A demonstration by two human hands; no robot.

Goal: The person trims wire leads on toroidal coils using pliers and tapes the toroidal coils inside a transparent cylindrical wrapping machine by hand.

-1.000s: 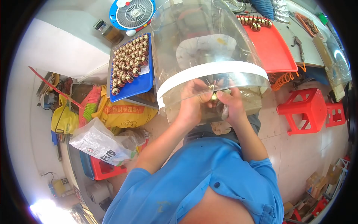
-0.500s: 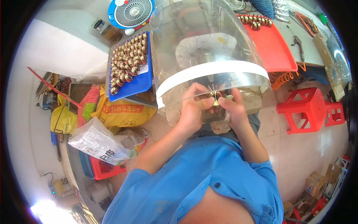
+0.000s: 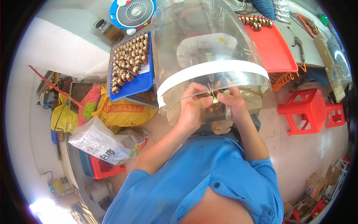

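Observation:
Under the front rim of a clear plastic hood (image 3: 212, 67), both of my hands hold a small copper-wound coil (image 3: 215, 100) with a pale yellow part facing me. My left hand (image 3: 194, 106) pinches it from the left between thumb and fingers. From the other side, my right hand (image 3: 234, 102) closes on it with the thumb near the pale part. Thin wire leads stick up from the coil. The fingers hide most of its body. Something grey and narrow shows beneath my right hand, too unclear to name.
At the left, a blue tray (image 3: 135, 86) bears rows of similar coils (image 3: 128, 59). A red tray (image 3: 274, 52) with several coils stands at the right. A blue fan (image 3: 136, 13) and a jar (image 3: 108, 30) are at the back; a red stool (image 3: 304, 108) stands on the floor.
The coil has turned or tilted slightly between my fingers, and its windings show less. My right hand's fingers have shifted left, nearer my left hand.

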